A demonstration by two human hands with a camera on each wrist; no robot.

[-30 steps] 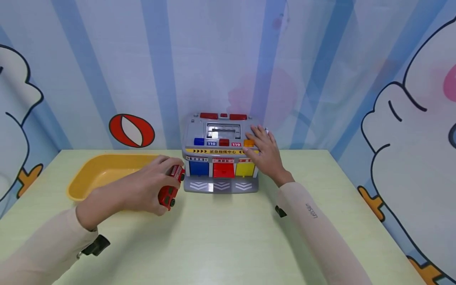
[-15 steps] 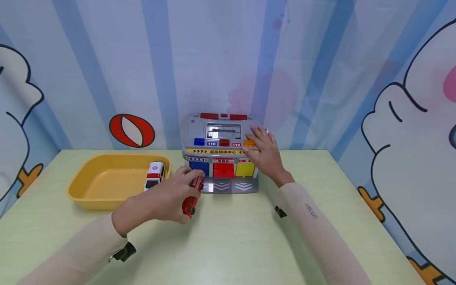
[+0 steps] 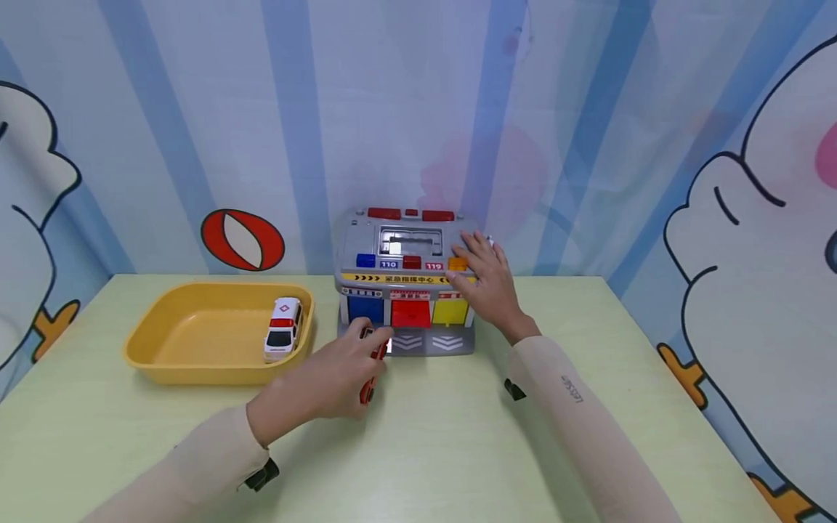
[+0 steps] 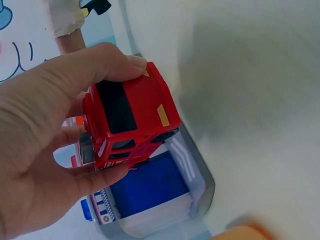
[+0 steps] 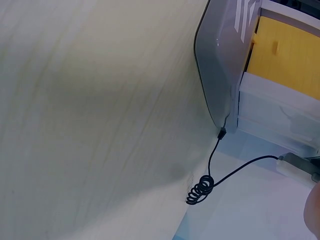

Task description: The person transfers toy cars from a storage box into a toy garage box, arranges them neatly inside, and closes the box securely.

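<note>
My left hand (image 3: 336, 374) grips a red toy fire truck (image 4: 150, 102) with thumb and fingers on its opposite sides. It holds the truck just in front of a grey toy emergency station (image 3: 356, 236), near the blue door (image 4: 150, 187). In the head view my hand covers much of the truck. My right hand (image 3: 487, 283) rests on the right side of the station's roof, fingers spread, by an orange button (image 3: 457, 263). Beside the blue door are a red door (image 3: 411, 314) and a yellow door (image 3: 450, 311); all three look closed.
A yellow tray (image 3: 196, 375) stands left of the station, with a white toy ambulance (image 3: 284, 328) at its right end. A coiled black cord (image 5: 201, 190) runs from the station's side. Behind the table (image 3: 471, 443) hangs a striped curtain (image 3: 405, 109).
My left hand has carried the fire truck rightward from beside the tray to the front of the station, bringing the ambulance into view. My right hand has stayed on the roof.
</note>
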